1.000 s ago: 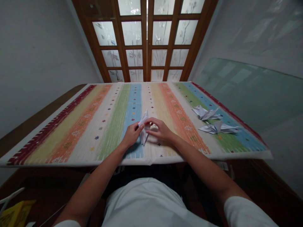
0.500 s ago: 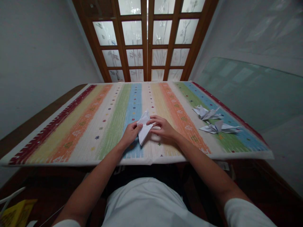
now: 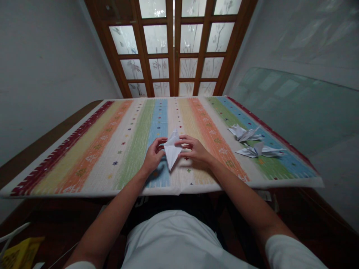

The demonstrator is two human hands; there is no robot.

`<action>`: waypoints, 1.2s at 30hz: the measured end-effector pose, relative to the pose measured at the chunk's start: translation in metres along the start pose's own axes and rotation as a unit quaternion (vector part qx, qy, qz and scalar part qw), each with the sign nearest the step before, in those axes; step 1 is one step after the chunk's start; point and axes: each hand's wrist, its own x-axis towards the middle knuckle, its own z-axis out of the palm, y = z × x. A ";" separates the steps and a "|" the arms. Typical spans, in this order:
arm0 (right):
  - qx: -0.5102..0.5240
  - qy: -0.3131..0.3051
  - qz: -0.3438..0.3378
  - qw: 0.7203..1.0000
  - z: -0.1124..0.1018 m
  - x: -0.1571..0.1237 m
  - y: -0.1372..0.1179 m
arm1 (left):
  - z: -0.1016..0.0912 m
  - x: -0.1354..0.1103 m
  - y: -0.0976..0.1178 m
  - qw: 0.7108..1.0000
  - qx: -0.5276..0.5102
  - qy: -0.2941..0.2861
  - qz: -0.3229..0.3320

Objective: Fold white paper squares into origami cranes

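Note:
A folded piece of white paper (image 3: 172, 151), kite-shaped with one point toward me and one away, is held just above the tablecloth. My left hand (image 3: 154, 154) has its fingertips on the paper's left edge, thumb below and fingers above. My right hand (image 3: 193, 150) grips the right edge, its fingers along the upper side and partly behind the sheet. To the right lie two folded white paper cranes, a farther crane (image 3: 243, 133) and a nearer crane (image 3: 259, 150), with wings spread.
A striped tablecloth (image 3: 112, 149) covers the table and hangs slightly over its front edge. A pane of glass (image 3: 286, 108) leans on the right wall. Wooden glazed doors (image 3: 174, 56) stand beyond the table. Something yellow (image 3: 21, 254) is low at the left.
The paper has turned slightly and now shows a smoother, wider kite face. My left thumb has moved off its front to the left edge. The cranes have stayed put.

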 end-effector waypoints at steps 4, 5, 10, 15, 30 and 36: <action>0.022 -0.019 -0.001 1.000 0.000 0.000 0.001 | 0.000 0.000 -0.001 0.999 0.031 0.004 0.005; 0.024 -0.023 -0.002 0.999 -0.001 0.000 0.001 | 0.000 0.000 -0.001 1.000 0.030 0.005 0.005; 0.007 -0.025 -0.010 1.000 -0.002 0.000 0.002 | 0.000 -0.001 0.001 1.000 0.003 -0.001 0.004; -0.033 0.001 -0.017 0.999 -0.001 0.001 0.002 | 0.001 -0.002 0.005 1.000 0.009 -0.002 -0.026; -0.109 0.088 -0.004 0.990 0.011 0.004 0.005 | 0.004 -0.004 0.001 0.978 0.202 0.000 0.044; -0.181 0.148 0.024 0.972 0.008 0.005 0.014 | 0.002 -0.004 -0.008 0.940 0.307 -0.061 0.137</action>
